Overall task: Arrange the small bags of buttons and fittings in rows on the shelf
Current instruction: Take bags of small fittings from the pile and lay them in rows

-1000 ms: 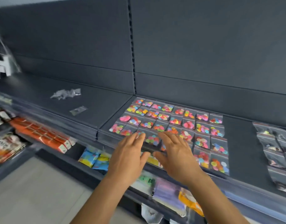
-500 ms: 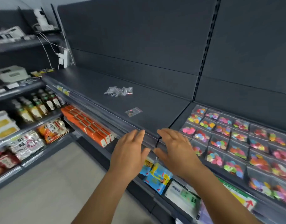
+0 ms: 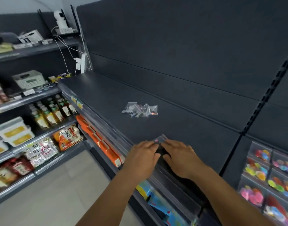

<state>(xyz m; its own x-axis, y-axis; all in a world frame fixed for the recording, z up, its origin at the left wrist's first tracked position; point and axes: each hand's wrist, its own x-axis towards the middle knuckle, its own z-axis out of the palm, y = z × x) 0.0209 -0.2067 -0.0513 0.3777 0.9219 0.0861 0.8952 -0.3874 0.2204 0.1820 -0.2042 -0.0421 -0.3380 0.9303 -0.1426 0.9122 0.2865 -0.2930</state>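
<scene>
One small clear bag (image 3: pixel 159 139) with a pink piece inside lies flat near the front edge of the dark shelf (image 3: pixel 197 128). My left hand (image 3: pixel 142 158) and my right hand (image 3: pixel 180 158) sit side by side just in front of it. The fingertips of both hands touch the bag's near edge with fingers fairly straight. Further back on the same shelf is a loose heap of clear bags (image 3: pixel 140 110). At the far right, bags of coloured buttons (image 3: pixel 268 178) lie in neat rows on the neighbouring shelf section.
Orange boxes (image 3: pixel 101 141) line the shelf below. On the left stand bottles (image 3: pixel 50 111), snack packs (image 3: pixel 66 137) and a white basket (image 3: pixel 29 79). A power strip with cables (image 3: pixel 82 62) hangs at the shelf's far left corner. Blue packs (image 3: pixel 158 203) sit under my arms.
My view and both hands have moved left, away from the rows of button bags. The hands have come down onto the single bag at the shelf's front edge.
</scene>
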